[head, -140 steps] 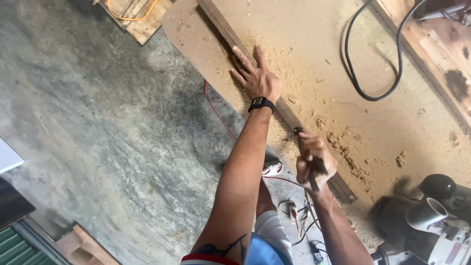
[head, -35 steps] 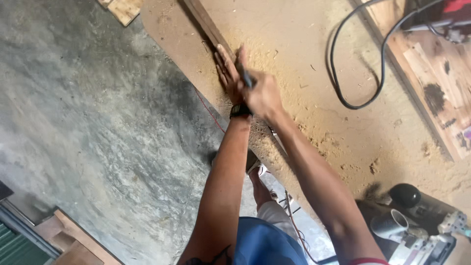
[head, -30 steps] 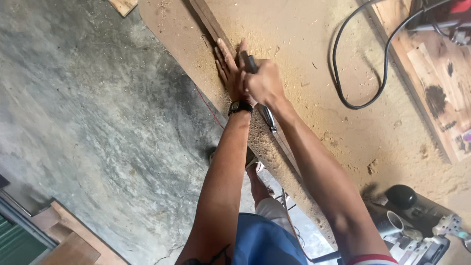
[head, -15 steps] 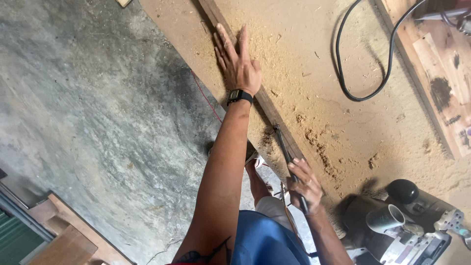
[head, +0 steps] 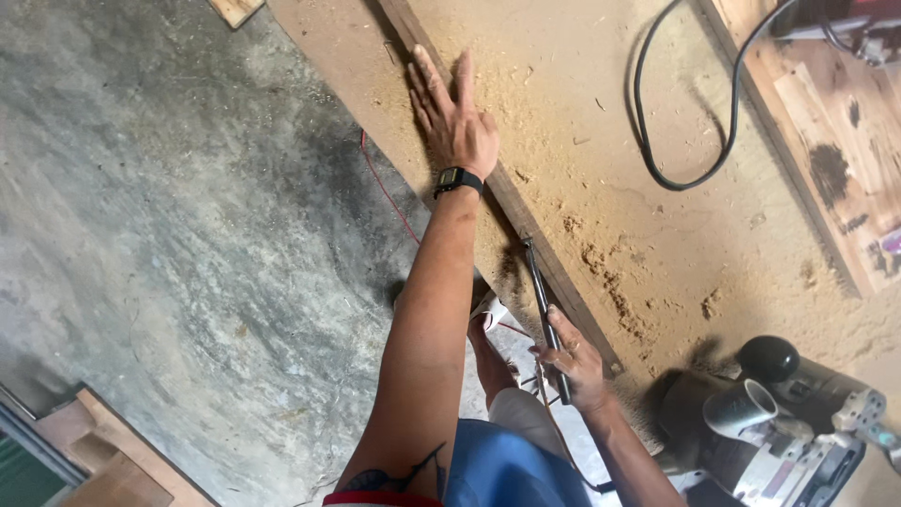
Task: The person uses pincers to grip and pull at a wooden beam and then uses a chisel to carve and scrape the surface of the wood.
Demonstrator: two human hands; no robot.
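Across the upper right of the view, a wide, pale brown board surface strewn with sawdust (head: 601, 113) is laid out, and beside it, to the left, a mottled grey concrete floor (head: 169, 235) is seen. Along the near edge of that surface a long, narrow, dark brown wooden strip (head: 526, 211) is set diagonally. At the lower right corner a grey and black power tool with a round black knob (head: 779, 413) is stood, and a looping black cable (head: 676, 141) is laid on the sawdust at the upper right. The wooden strip is pressed down by the left hand (head: 460, 122), which is laid flat on it with the fingers stretched out straight and slightly spread; a black wristwatch (head: 458, 180) is worn on that wrist. Lower down, just beside the strip's near edge, a slim, dark metal hand tool with a long shaft (head: 544, 310) is gripped by the right hand (head: 577, 361), whose fingers are curled around its lower end, while its tip is rested against the strip. A thin red cord (head: 385, 192) is trailed over the floor below the board's edge.
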